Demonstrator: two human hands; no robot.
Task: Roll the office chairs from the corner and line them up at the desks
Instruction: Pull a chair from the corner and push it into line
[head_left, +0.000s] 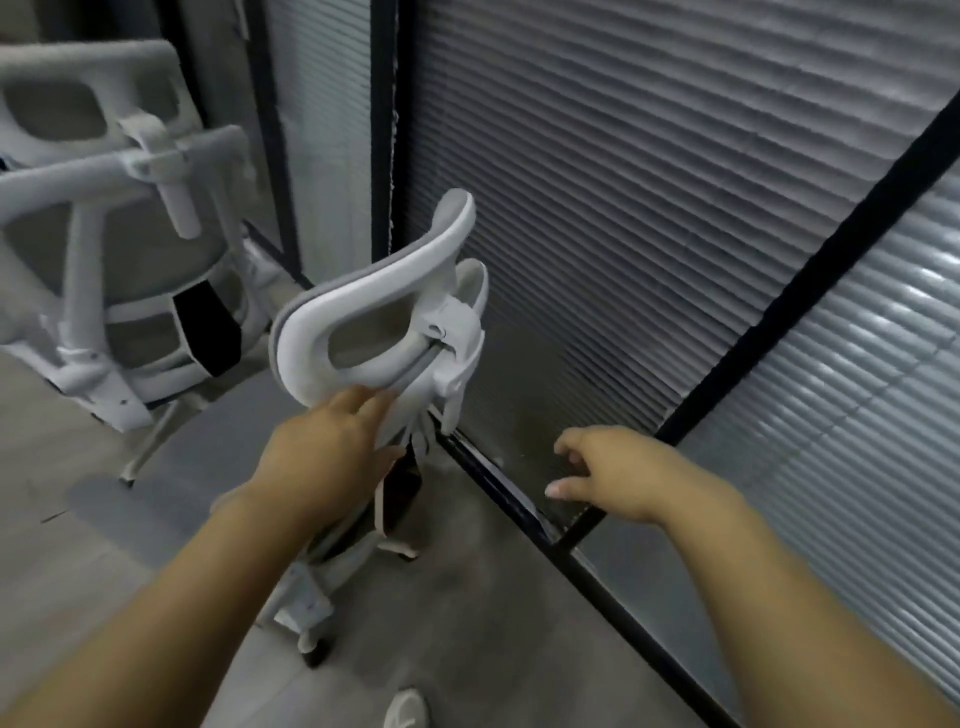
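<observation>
- Left hand (332, 441): fingers wrapped over the lower rim of the white plastic headrest w/ grey mesh panel (363, 332) on the near white-framed office chair (395, 364); grasping it.
- Right hand (618, 473): free in the air, fingers loosely spread & curled, holding nothing; well right of the headrest, not touching the chair.
- Near chair sits right at the left hand, seen from behind & above; its back tilts up-right toward the blinds. Its white star base w/ castors (311, 613) shows below the left forearm.
- Just beyond the right hand: glass partition w/ grey horizontal slat blinds (649, 208), framed by black metal bars. Black floor rail (498, 478) runs diagonally under the right hand's fingertips; a slanted black bar (779, 312) rises up-right of the hand.
- Black vertical post (383, 130) above the headrest marks the corner edge; chair's right side is close to the blinds, little room that way.
- Second white-framed mesh-back office chair (104, 249) stands far left of the left hand, back toward cam, apart from the near chair; grey floor strip between them.
- Grey concrete-look floor (467, 649) between & below both forearms is open, the widest free space here.
- White shoe tip (405, 712) at the bottom edge, below the left hand, near the chair's closest castor.
</observation>
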